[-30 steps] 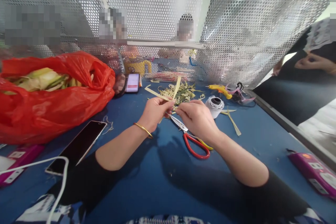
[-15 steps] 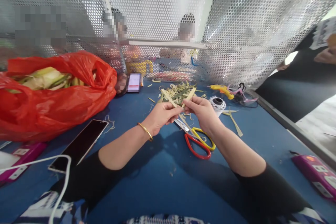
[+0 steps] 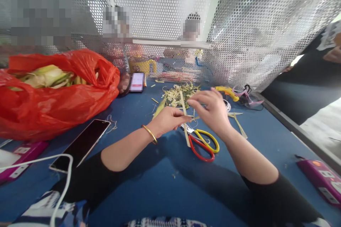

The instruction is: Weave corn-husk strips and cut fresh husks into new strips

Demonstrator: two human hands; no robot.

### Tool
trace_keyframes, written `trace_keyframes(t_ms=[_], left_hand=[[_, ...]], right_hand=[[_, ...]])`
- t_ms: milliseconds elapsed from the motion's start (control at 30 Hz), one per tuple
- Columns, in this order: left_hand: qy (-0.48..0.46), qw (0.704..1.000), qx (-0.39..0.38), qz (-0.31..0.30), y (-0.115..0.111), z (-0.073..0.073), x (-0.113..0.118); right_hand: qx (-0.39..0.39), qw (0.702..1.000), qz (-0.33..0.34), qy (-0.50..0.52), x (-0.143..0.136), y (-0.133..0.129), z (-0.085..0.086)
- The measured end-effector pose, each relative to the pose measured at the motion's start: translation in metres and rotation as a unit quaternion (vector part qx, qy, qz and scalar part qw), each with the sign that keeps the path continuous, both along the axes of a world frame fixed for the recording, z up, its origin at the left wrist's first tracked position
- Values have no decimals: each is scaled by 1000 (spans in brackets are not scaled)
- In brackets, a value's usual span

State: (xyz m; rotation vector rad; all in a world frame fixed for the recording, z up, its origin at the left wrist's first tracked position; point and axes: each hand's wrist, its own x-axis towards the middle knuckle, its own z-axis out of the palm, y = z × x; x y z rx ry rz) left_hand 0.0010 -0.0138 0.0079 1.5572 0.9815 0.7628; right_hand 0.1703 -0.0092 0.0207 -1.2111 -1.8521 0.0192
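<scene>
My left hand, with a gold bangle at its wrist, pinches a narrow pale husk strip between thumb and fingers. The strip runs nearly upright past the fingertips, its lower end over the scissors. A wider greenish husk piece shows behind that hand. To the right, my right hand is raised, thumb and fingers apart, with nothing seen in it. Below both hands lie scissors with one red and one yellow handle; their blades are partly covered. Beyond the hands is a pile of husk scraps.
A red plastic bag of husks fills the left. Near it lie a dark phone and a white cable. A yellow glue gun, glasses and loose strips sit right. A perforated screen stands behind; a person stands right.
My right hand has let go of the strip, opened and moved up and right. My left hand still pinches the strip, which has turned more upright.
</scene>
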Motion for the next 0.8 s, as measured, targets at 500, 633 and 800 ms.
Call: trace_keyframes(t_ms=[500, 633, 800], left_hand=[[-96, 984, -141, 57, 5, 5, -3], [-128, 972, -172, 95, 8, 9, -5], [-109, 979, -141, 95, 4, 7, -3]], right_hand=[[9, 987, -55, 153, 5, 13, -9], [-109, 945, -77, 297, 12, 20, -9], [-341, 865, 90, 357, -6, 10, -10]])
